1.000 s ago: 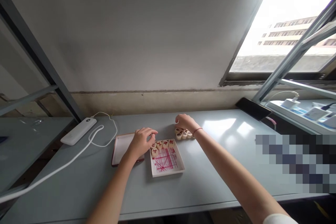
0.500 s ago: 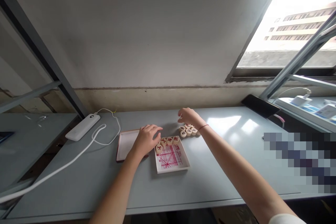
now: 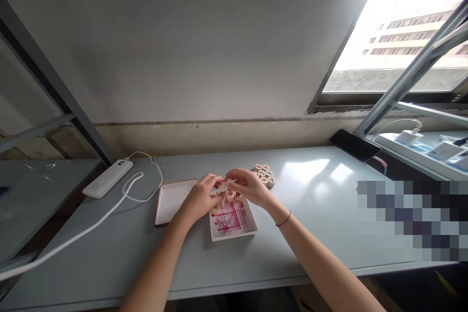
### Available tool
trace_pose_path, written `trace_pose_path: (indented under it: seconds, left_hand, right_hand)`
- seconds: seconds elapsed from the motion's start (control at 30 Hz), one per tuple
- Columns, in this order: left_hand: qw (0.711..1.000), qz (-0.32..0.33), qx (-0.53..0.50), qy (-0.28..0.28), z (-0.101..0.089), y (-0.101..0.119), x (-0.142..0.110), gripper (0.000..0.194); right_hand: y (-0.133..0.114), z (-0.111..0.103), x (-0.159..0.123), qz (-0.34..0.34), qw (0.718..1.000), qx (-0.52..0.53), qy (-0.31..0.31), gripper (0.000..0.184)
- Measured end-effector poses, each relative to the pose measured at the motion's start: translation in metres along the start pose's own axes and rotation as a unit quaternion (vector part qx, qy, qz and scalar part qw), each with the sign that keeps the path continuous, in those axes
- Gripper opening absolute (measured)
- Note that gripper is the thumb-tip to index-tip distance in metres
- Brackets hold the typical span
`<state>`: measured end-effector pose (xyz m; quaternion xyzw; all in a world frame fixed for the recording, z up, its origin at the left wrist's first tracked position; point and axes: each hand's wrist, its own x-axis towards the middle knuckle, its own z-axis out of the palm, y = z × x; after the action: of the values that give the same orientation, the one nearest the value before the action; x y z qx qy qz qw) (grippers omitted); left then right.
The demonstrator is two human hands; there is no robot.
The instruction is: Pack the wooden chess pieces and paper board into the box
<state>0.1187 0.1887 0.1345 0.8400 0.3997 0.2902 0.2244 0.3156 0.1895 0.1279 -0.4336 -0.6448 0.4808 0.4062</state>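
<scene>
A small white box [image 3: 234, 229] lined with red-printed paper lies on the grey table [image 3: 314, 234]. A row of round wooden chess pieces [image 3: 230, 195] with red characters sits along its far edge. My left hand [image 3: 199, 199] and my right hand [image 3: 249, 187] meet over that row, fingertips almost touching. The right hand's fingers are pinched together as if on one piece. Those of the left hand are curled close, and what they hold is hidden. A loose heap of chess pieces [image 3: 264, 174] lies just beyond the right hand.
The box lid [image 3: 170, 197] lies open-side up left of the box. A white power bank [image 3: 107, 178] with a white cable [image 3: 91, 226] sits at the far left. A black phone [image 3: 352, 144] leans at the far right near the window. Chargers rest on the neighbouring shelf [image 3: 431, 148].
My right hand has come back from the loose heap to the box and now meets my left hand over the row of pieces. The left hand has lifted slightly.
</scene>
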Motion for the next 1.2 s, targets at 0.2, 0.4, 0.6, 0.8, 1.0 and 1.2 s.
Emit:
trace_pose_path:
  seconds: [0.2,0.4,0.6,0.8,1.0,1.2]
  left_hand:
    - [0.993,0.029,0.037,-0.109,-0.007,0.012,-0.005,0.006]
    - [0.978,0.046,0.117,-0.166,0.003,0.011,-0.005,0.002]
    - [0.977,0.019,0.162,-0.139,0.007,0.002,-0.006,0.018]
    - [0.969,-0.029,0.181,-0.164,0.010,-0.006,-0.006,0.061]
    - [0.964,-0.060,0.175,-0.191,0.010,-0.009,-0.005,0.063]
    - [0.969,-0.056,0.136,-0.198,0.008,-0.005,-0.003,0.058]
  right_hand:
    - [0.015,-0.015,-0.005,-0.021,0.998,0.000,0.060,0.037]
    - [0.020,-0.009,-0.011,-0.023,0.994,-0.093,0.050,0.028]
    - [0.005,-0.009,-0.020,-0.094,0.986,-0.135,-0.003,0.017]
    - [0.000,0.002,-0.030,-0.176,0.950,-0.250,-0.069,0.028]
    - [0.006,0.021,-0.029,-0.215,0.903,-0.360,-0.090,0.014]
    - [0.012,0.020,-0.029,-0.203,0.882,-0.419,-0.076,0.004]
